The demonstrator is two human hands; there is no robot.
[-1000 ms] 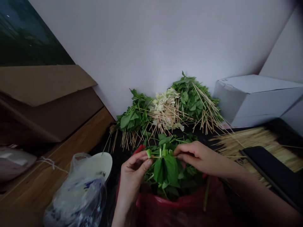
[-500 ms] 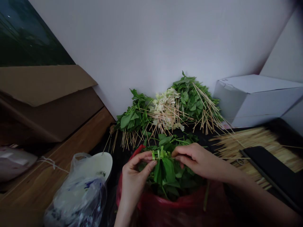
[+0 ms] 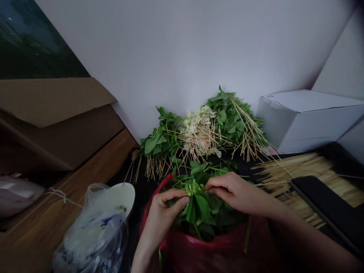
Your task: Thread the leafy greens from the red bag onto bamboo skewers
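Over the mouth of a red plastic bag (image 3: 216,252), a bunch of green leafy stems (image 3: 197,206) sits btwn the two hands, w/ the left hand (image 3: 162,216) on one side & the right hand (image 3: 234,191) on the other. The stems stand up & tip a bit toward the wall, cut tops up at the fingers, big leaves hanging down into the bag. Left fingers (image 3: 170,195) are curled & pressed together, w/ the thumb pinching the stems from the side. Right fingers (image 3: 217,182) are pressed together too, tips on the stems, thumb just below them in a pinch. Both hands look abt as near, so neither is clearly closer. Can't tell if a thin stick is in that pinch. Behind, on a black surface (image 3: 136,176), lie greens on skewers (image 3: 233,117) & pale bits on skewers (image 3: 199,131). To the right are loose bamboo skewers (image 3: 301,178), a flat black case (image 3: 327,204) & a white box (image 3: 304,121). To the left, a clear plastic bag (image 3: 93,235) lies on a white plate (image 3: 122,197). No brand or writing can be read.
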